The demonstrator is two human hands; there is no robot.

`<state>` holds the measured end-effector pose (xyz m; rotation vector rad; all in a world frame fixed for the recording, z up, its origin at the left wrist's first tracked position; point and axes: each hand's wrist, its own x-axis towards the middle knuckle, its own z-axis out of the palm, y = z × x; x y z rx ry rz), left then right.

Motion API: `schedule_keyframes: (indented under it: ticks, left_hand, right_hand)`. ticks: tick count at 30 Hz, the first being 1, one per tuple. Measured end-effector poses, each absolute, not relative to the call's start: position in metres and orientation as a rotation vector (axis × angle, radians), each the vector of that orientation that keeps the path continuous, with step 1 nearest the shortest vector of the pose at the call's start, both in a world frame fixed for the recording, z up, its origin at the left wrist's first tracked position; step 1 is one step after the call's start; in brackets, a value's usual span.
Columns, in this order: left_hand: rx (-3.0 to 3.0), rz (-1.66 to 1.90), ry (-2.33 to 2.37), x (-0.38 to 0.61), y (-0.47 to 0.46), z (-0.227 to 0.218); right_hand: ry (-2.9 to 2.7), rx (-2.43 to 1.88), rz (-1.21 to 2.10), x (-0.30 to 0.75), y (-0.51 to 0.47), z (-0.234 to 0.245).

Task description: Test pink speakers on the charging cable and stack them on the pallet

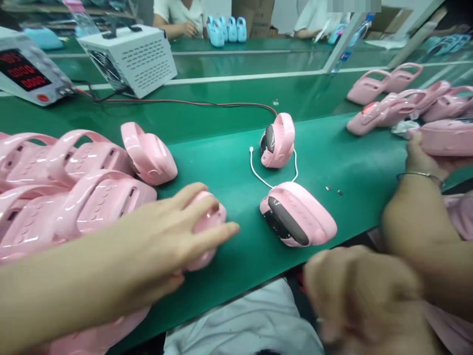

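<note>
My left hand (185, 231) reaches in from the left over a pink handled device (209, 222), its fingers spread around the casing and its thumb on the near side. Much of that device is hidden under the hand. My right hand (362, 291), curled and smeared by motion, is at the lower right, below the table edge. A pink device (303, 217) with a dark front panel lies tilted between the hands. Behind it another pink device (283, 140) stands with a red-black lead running to it. A white cable (254, 170) with a small plug loops beside it.
Several pink devices (92, 158) crowd the left, with one (151, 153) at their end. A power supply (29, 69) and a vented grey box (133, 59) stand behind. At right, a co-worker's hand (424, 158) holds a pink device near others (391, 108). Two tiny pieces (334, 190) lie on the mat.
</note>
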<state>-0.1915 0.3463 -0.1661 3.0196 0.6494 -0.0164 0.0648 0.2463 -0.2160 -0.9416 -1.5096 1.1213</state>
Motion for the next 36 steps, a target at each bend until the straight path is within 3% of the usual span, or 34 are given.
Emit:
schedule_keyframes:
  ticks: [5, 9, 13, 18, 25, 36]
  left_hand:
    - [2.848, -0.092, 0.535, -0.164, 0.330, -0.163]
    - [2.371, 0.189, 0.616, -0.169, 0.360, -0.160]
    - [1.986, 0.043, 0.907, -0.173, 0.392, -0.163]
    - [1.736, -0.333, 0.803, -0.169, 0.396, -0.169]
    - [1.626, -0.394, 0.933, -0.166, 0.396, -0.168]
    - [1.636, -0.332, 0.934, -0.168, 0.399, -0.175]
  right_hand:
    - [-0.698, -0.881, 1.577, 0.011, 0.247, -0.250]
    - [-0.493, -0.878, 1.616, 0.004, 0.253, -0.265]
    - [-0.478, -0.862, 1.659, 0.006, 0.258, -0.269]
    - [-0.546, -0.854, 1.767, 0.012, 0.268, -0.266]
    - [-0.628, -0.866, 1.858, 0.017, 0.277, -0.261]
    - [-0.808, -0.902, 1.664, 0.013, 0.278, -0.276]
